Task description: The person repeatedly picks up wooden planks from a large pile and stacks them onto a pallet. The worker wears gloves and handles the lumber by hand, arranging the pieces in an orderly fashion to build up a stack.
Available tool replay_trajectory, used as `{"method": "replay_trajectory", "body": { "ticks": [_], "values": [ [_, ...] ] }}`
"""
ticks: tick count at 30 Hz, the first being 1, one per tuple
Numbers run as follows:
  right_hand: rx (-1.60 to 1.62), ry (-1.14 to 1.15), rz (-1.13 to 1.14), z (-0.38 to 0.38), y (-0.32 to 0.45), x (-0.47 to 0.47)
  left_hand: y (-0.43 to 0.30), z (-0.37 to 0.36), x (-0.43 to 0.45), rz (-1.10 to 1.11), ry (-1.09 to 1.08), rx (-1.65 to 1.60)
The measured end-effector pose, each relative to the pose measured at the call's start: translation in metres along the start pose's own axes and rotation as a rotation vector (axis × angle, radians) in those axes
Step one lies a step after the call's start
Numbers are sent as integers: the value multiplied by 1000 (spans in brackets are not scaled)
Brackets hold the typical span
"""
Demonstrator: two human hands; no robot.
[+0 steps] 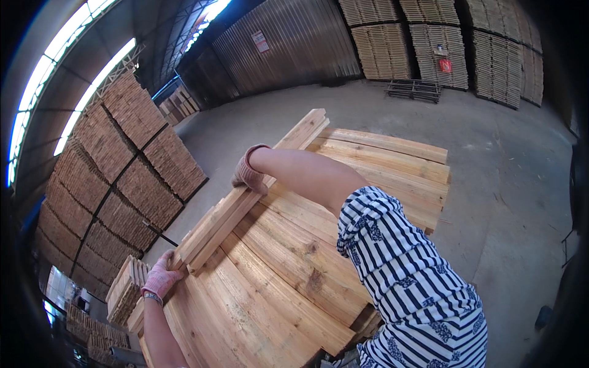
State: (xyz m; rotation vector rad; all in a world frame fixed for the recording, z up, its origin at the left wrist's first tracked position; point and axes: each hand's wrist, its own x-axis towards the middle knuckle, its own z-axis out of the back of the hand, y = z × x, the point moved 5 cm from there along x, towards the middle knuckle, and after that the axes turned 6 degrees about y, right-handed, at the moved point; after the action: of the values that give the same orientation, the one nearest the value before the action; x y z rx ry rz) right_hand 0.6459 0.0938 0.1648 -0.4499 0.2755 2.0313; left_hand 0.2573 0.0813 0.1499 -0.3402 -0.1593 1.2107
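Note:
Several long wooden boards (221, 216) lie together, slanting across a stack of pale planks (285, 257). My left hand (162, 277), in a pinkish knit glove with a bracelet at the wrist, grips the near end of these boards. Farther along them, my right hand (251, 171), gloved too, is curled over their top and outer side; some of its fingers are hidden. The far end of the boards reaches past the right forearm, near the stack's far edge. The planks below lie side by side, with knots in some and uneven ends.
Tall stacks of wood (138, 175) stand at the left, and more stacked boards (437, 50) stand at the back right. A dark slatted pallet (413, 90) lies on the concrete floor (497, 184). A smaller bundle of boards (126, 290) is beside my left hand.

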Motion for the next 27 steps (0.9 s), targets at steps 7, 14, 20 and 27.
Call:
{"method": "replay_trajectory", "body": {
  "ticks": [7,14,20,27],
  "values": [
    [13,-477,-26,47,7,-105,-10,-1,1,-32,11,-107],
    [536,-1181,-55,42,47,-376,-9,1,-5,-37,20,55],
    [1344,-1579,-579,-187,33,-478,41,6,10,-216,-60,-399],
    [1847,-1918,-912,-295,113,-445,-97,-39,-71,-824,-153,-92]
  ]
}}
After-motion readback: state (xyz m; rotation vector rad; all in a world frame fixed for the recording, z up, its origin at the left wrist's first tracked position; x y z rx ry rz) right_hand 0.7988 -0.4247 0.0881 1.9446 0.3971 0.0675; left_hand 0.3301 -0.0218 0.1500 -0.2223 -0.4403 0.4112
